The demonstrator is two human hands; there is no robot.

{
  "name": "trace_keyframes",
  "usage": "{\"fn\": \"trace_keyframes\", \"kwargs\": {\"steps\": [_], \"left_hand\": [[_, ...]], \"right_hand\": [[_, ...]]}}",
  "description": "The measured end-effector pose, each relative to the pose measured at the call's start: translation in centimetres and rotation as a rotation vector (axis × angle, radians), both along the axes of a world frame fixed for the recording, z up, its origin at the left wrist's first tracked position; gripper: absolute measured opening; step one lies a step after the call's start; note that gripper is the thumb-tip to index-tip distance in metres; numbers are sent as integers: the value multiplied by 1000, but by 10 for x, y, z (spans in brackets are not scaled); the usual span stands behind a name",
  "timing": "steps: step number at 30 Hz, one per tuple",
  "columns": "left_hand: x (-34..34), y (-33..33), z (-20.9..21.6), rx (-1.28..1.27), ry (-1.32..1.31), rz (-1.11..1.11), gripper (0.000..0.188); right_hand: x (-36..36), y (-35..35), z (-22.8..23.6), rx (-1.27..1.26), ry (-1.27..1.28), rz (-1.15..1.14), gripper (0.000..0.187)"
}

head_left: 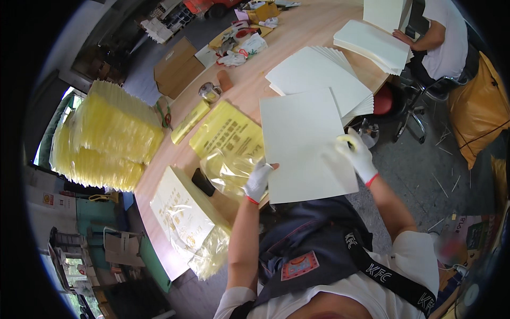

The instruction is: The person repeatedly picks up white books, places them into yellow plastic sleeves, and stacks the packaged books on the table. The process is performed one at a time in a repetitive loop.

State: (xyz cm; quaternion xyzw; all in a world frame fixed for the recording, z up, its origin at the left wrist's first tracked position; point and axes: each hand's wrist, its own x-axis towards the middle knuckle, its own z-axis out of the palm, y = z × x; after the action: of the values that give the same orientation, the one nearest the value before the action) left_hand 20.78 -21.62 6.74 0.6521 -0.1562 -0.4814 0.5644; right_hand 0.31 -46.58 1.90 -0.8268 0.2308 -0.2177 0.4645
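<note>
A large off-white paper board [308, 143] is tilted in front of me, over my lap and the table edge. My left hand [258, 181], in a white glove with a red cuff, grips its left edge with the thumb on top. Over the right edge is my gloved right hand [358, 157], its fingers bent and apart with nothing visible in them. Clear yellowish plastic bags [226, 169] lie against my left hand; whether it also holds one is hidden. Beyond them is a yellow printed bag stack [228, 127].
Fanned white boards [313, 69] lie ahead, with another stack [372, 45] by a seated person [446, 42]. Piled yellow bagged items [106, 138] stand at left. A bagged printed stack [183, 212], phone [203, 182], metal mug [210, 92], scissors [167, 117] and carton [178, 66] are about.
</note>
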Motion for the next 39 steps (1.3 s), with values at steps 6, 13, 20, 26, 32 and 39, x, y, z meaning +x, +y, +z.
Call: {"fn": "trace_keyframes", "kwargs": {"steps": [6,13,20,26,32,39], "left_hand": [[-88,-29,6,394,-1101,-245,90],[-72,4,11,65,-456,-75,81],[11,101,97,-604,-13,346,60],[-108,64,82,61,-740,-225,55],[-134,103,-15,-387,-1274,-51,27],[-99,12,44,-106,-1080,-58,37]], "right_hand": [[32,60,-21,623,-190,260,58],[16,72,29,-123,-4,91,31],[3,59,86,-1014,11,577,24],[55,95,92,-720,400,856,33],[76,79,-44,747,84,691,33],[101,161,-22,925,-294,679,51]]}}
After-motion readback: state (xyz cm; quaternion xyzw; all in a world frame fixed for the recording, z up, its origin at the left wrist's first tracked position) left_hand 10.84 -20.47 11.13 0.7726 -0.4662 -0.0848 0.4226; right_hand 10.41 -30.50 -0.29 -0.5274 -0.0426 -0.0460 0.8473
